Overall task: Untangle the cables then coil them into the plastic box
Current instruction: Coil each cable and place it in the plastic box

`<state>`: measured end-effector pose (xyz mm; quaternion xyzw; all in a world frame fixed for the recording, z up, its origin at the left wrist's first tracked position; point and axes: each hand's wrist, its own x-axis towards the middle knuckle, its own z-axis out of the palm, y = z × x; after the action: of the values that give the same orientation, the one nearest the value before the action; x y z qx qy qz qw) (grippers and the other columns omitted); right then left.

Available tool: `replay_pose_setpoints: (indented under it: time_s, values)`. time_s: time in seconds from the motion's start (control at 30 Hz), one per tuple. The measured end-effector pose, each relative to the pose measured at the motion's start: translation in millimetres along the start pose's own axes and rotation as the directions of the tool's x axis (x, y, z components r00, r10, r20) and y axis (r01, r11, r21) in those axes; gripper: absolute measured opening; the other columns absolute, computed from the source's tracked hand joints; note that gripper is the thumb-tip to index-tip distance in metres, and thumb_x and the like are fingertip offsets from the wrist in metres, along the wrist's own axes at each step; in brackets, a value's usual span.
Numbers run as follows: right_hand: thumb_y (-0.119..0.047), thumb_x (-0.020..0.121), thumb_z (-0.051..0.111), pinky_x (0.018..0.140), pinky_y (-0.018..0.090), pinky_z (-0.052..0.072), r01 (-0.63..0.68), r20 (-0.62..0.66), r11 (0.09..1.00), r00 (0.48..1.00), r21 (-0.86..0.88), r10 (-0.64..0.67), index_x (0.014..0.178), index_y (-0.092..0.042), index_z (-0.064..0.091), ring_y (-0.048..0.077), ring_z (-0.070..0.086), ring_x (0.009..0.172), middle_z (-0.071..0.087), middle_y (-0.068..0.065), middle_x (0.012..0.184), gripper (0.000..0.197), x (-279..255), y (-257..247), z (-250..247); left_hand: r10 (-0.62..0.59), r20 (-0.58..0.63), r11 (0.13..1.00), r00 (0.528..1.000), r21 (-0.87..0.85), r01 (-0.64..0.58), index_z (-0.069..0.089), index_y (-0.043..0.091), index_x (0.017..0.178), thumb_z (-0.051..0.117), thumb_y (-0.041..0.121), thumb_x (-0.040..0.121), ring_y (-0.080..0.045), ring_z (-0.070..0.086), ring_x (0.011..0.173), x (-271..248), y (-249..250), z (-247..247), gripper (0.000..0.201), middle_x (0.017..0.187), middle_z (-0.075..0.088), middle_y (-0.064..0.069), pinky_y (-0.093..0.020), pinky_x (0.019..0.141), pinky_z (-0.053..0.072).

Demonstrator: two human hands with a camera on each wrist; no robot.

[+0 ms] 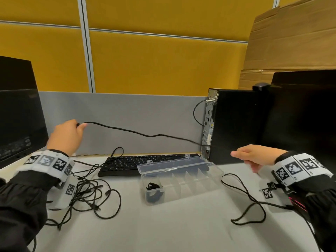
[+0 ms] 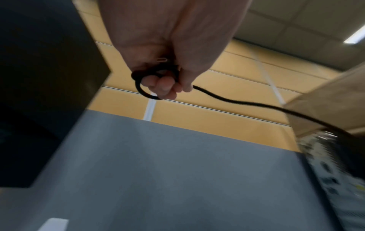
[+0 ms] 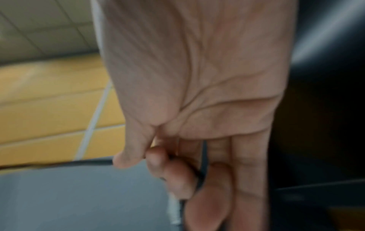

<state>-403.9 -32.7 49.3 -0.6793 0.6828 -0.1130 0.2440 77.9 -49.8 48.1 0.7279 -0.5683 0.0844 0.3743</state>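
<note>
A long black cable (image 1: pixel 145 134) hangs stretched in the air between my two hands, above the desk. My left hand (image 1: pixel 80 125) is raised at the left and grips one end of it; in the left wrist view the cable (image 2: pixel 247 103) loops round the curled fingers (image 2: pixel 164 87). At the right, my right hand (image 1: pixel 238 154) pinches the cable (image 3: pixel 88 163) between thumb and fingers (image 3: pixel 156 157). The clear plastic box (image 1: pixel 181 194) stands open mid-desk, with a small coiled black cable (image 1: pixel 152 186) in its left compartment. A tangle of black cables (image 1: pixel 91 193) lies by my left arm.
A black keyboard (image 1: pixel 145 161) lies behind the box. A black PC tower (image 1: pixel 236 124) stands at the right, with monitors at far left (image 1: pixel 16 115) and far right (image 1: pixel 305 115). The held cable's slack (image 1: pixel 245 197) lies on the desk under my right wrist.
</note>
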Motion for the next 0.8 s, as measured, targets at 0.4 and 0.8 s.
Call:
replay_pose_setpoints:
  time_s: [0.4, 0.8]
  values:
    - [-0.037, 0.097, 0.041, 0.099, 0.044, 0.040, 0.348, -0.492, 0.905, 0.759, -0.246, -0.426, 0.143, -0.024, 0.026, 0.028, 0.045, 0.123, 0.044, 0.010, 0.139, 0.050, -14, -95, 35, 0.218, 0.281, 0.976, 0.935, -0.054, -0.211, 0.053, 0.004, 0.072, 0.040, 0.033, 0.098, -0.030, 0.053, 0.069, -58, 88, 11, 0.042, 0.067, 0.056, -0.012, -0.033, 0.060, 0.038]
    - [-0.042, 0.096, 0.031, 0.061, 0.026, 0.043, 0.633, -0.403, 0.746, 0.639, -0.208, -0.655, 0.081, -0.016, 0.048, 0.014, 0.050, 0.060, 0.053, -0.002, 0.066, 0.035, -23, -92, 75, 0.305, 0.271, 0.925, 0.913, -0.311, -0.217, 0.056, 0.011, 0.060, 0.045, 0.033, 0.096, -0.005, 0.038, 0.039, -66, 83, -13, 0.044, 0.042, 0.041, 0.009, -0.016, 0.042, 0.028]
